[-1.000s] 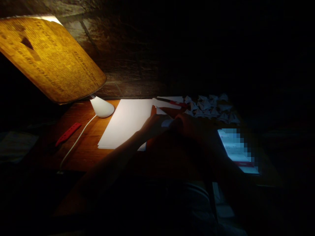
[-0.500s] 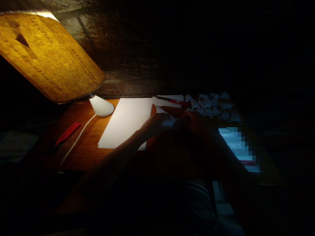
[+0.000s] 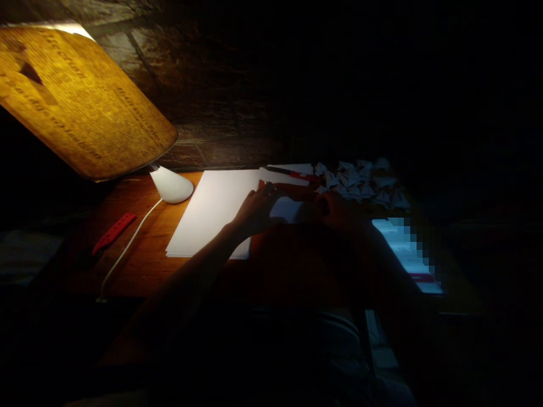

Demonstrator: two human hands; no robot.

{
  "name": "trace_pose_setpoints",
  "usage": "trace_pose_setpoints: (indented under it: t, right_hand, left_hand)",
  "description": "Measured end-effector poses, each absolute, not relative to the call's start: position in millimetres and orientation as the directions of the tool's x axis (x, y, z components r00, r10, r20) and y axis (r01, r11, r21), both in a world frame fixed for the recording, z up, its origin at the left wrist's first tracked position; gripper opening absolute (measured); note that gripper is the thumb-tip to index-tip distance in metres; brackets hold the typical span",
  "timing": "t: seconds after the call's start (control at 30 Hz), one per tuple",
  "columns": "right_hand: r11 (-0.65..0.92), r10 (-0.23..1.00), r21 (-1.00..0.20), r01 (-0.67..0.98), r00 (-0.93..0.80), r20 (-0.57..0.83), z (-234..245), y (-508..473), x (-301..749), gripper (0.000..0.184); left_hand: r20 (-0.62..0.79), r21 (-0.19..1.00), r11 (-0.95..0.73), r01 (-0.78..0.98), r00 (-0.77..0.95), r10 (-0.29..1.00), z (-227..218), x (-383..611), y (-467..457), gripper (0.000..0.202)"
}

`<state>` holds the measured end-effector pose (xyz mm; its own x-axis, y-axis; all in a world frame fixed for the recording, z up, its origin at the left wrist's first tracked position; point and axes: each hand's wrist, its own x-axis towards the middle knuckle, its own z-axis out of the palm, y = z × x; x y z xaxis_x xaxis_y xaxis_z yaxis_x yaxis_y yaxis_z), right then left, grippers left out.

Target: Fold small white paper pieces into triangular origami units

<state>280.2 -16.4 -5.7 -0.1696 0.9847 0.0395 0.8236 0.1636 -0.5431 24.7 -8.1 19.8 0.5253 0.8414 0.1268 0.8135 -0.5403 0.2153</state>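
Observation:
A small white piece of paper (image 3: 289,210) is between my two hands, over the wooden table. My left hand (image 3: 257,208) grips its left side, fingers at the far edge and thumb at the near one. In deep shadow, my right hand (image 3: 339,210) has its fingers curled at the paper's right end. How far that end reaches into the fingers is hidden. To the left of my left hand lies a stack of white paper sheets (image 3: 212,217). Beyond my right hand is a pile of small folded paper pieces (image 3: 360,181).
A lamp with a printed shade (image 3: 89,102) and white base (image 3: 172,186) stands at the left, its cord (image 3: 127,246) running forward. Nearby lies a red-handled object (image 3: 113,233). A red and black tool (image 3: 292,172) rests on paper behind. A lit screen (image 3: 396,249) lies at right.
My left hand's fingers have moved over the paper's far side. The pointed flap that stood up there no longer shows, and the paper looks flatter. My right hand stays at the right end.

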Motion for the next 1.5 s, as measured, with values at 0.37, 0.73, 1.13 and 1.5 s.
trace_pose_setpoints:
  t: [0.37,0.73,1.13,1.5]
  right_hand:
    - [0.145,0.987,-0.590,0.794,-0.156,0.032,-17,-11,284,0.048]
    - [0.083,0.976,-0.704,0.706,-0.200,-0.086,-1,-11,294,0.055]
    - [0.121,0.960,-0.709,0.695,-0.264,-0.095,4,-9,302,0.057]
    - [0.237,0.969,-0.627,0.742,-0.228,0.098,1,-21,296,0.037]
  left_hand:
    - [0.023,0.278,-0.414,0.867,0.425,0.905,23,9,-2,0.083]
    - [0.031,0.333,-0.357,0.873,0.368,0.929,9,-15,10,0.089]
    - [-0.019,0.332,-0.304,0.893,0.329,0.944,7,-16,14,0.082]
    - [0.183,0.223,-0.573,0.789,0.544,0.819,24,-3,0,0.087]
